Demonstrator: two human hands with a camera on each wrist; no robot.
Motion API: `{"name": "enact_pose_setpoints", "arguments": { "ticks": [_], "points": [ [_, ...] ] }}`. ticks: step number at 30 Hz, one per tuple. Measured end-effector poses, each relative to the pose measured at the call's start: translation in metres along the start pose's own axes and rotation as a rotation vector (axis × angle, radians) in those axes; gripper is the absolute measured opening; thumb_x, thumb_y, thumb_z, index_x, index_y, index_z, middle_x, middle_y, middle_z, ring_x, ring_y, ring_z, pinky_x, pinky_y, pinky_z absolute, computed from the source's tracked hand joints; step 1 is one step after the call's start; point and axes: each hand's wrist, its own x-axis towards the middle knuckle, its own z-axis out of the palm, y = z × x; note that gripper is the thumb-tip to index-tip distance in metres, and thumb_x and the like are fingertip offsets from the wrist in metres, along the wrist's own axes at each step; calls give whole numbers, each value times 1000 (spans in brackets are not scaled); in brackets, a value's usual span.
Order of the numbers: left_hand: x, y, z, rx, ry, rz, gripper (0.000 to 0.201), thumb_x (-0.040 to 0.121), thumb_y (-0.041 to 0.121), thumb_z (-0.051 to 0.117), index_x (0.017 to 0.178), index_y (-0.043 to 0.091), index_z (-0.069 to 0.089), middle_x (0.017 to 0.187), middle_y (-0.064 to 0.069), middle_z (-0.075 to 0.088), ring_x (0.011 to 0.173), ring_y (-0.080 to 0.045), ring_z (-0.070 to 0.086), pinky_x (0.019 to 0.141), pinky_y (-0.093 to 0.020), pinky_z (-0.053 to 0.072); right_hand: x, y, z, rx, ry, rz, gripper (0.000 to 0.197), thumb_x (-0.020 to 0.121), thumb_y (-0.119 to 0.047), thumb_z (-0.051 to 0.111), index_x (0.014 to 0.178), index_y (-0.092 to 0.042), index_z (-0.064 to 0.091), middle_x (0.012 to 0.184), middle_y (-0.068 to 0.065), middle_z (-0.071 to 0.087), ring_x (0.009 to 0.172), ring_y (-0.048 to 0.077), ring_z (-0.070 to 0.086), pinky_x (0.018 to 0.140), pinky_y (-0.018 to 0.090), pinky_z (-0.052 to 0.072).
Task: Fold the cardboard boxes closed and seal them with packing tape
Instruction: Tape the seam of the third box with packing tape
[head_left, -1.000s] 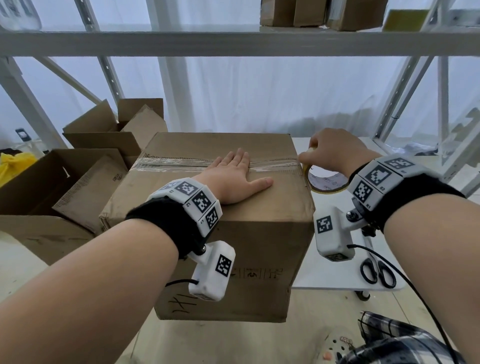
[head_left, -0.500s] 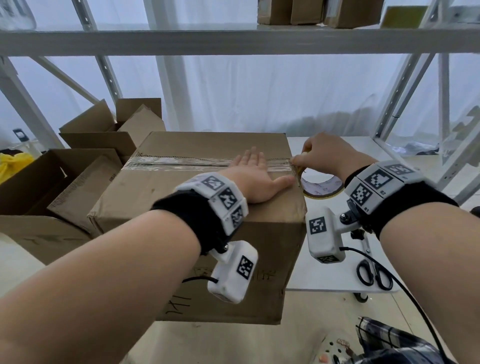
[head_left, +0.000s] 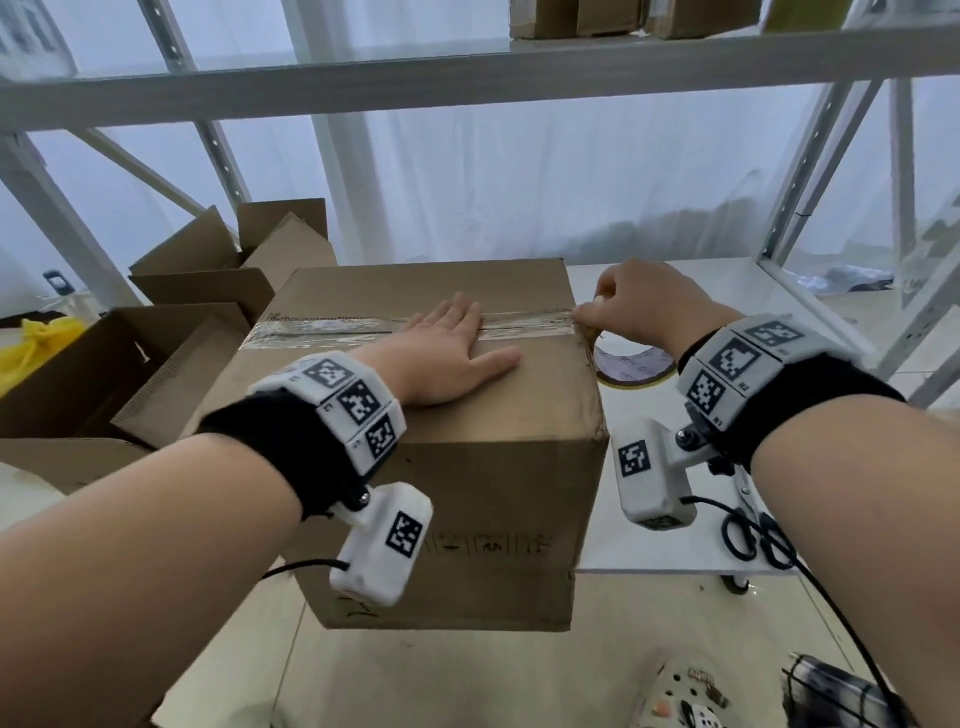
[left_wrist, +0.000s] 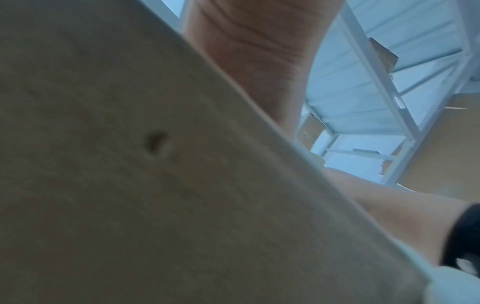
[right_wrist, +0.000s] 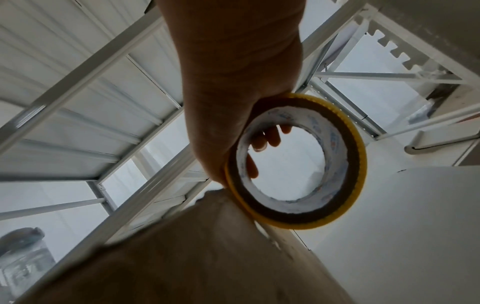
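Closed cardboard box (head_left: 415, 415) on the white surface (head_left: 675, 545), clear tape strip (head_left: 332, 328) across its top. Left hand (head_left: 447, 358) flat on that strip, fingers straight and together. Right hand (head_left: 644, 306) at the box's right edge, fingers curled through the tape roll (right_wrist: 296, 160). Scissors (head_left: 753, 535) right of the box.

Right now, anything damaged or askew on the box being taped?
The cardboard box has a crumpled near right top corner, and its packing tape strip lies wrinkled along the seam. It also overhangs the white table.
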Motion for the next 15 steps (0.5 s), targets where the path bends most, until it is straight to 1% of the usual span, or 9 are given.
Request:
{"name": "enact_pose_setpoints", "arguments": {
  "ticks": [2,5,7,8,9,11,12,13,15],
  "points": [
    [6,20,1,-8,4,-34,90,87,74,17,152,15,-5,159,-3,-12,146,-18,-9,119,-38,-3,-3,-4,1,-106,49,-12,29,86,-44,54,94,-18,64,96,1,64,94,23,56,81,35,38],
    [13,54,3,-22,17,89,81,93,66,18,152,15,-1,159,-3,-10,146,-17,-8,118,-38,-4,-7,-10,1,-293,118,-68,34,89,-46,50,109,-22,64,113,5,61,112,26,51,91,38,35],
    [18,59,4,-27,29,158,72,97,58,20,153,16,2,160,-2,-6,147,-16,-5,118,-36,-3,-9,-14,-2,-456,168,-114,38,90,-45,49,118,-23,61,125,8,54,121,28,45,102,41,30],
    [20,56,3,-29,32,167,67,99,54,20,153,18,5,160,-2,-4,147,-16,-3,117,-36,-2,-10,-17,-2,-486,203,-153,37,91,-40,49,120,-21,61,127,9,53,121,29,45,104,40,29],
    [22,51,2,-32,29,163,62,100,52,20,153,22,7,160,-1,-2,147,-17,-2,118,-38,-2,-12,-23,-3,-452,225,-198,33,91,-33,50,118,-19,62,125,9,55,118,29,47,102,39,32],
    [22,39,-2,-56,10,140,54,101,48,19,152,31,12,160,-2,0,147,-24,-1,119,-41,-1,-20,-37,-2,-249,174,-242,28,89,-19,48,109,-15,68,113,9,63,106,29,56,84,34,42],
    [22,35,-4,-72,-1,136,51,102,46,18,151,34,14,160,-3,0,147,-27,-2,119,-41,-1,-24,-44,0,-180,126,-229,29,89,-17,46,106,-14,69,109,10,65,101,29,59,77,31,43],
    [21,32,-4,-82,-8,140,49,103,44,17,151,34,14,160,-4,0,147,-29,-2,119,-41,-1,-27,-49,3,-153,106,-210,30,90,-16,45,105,-14,70,108,10,65,99,29,59,73,29,40],
    [17,29,-2,-89,4,163,49,104,40,16,152,31,11,160,-3,-1,147,-28,-2,118,-39,-1,-32,-53,7,-176,108,-177,31,92,-17,42,105,-14,70,109,11,65,99,29,60,71,28,37]
  ]
}}
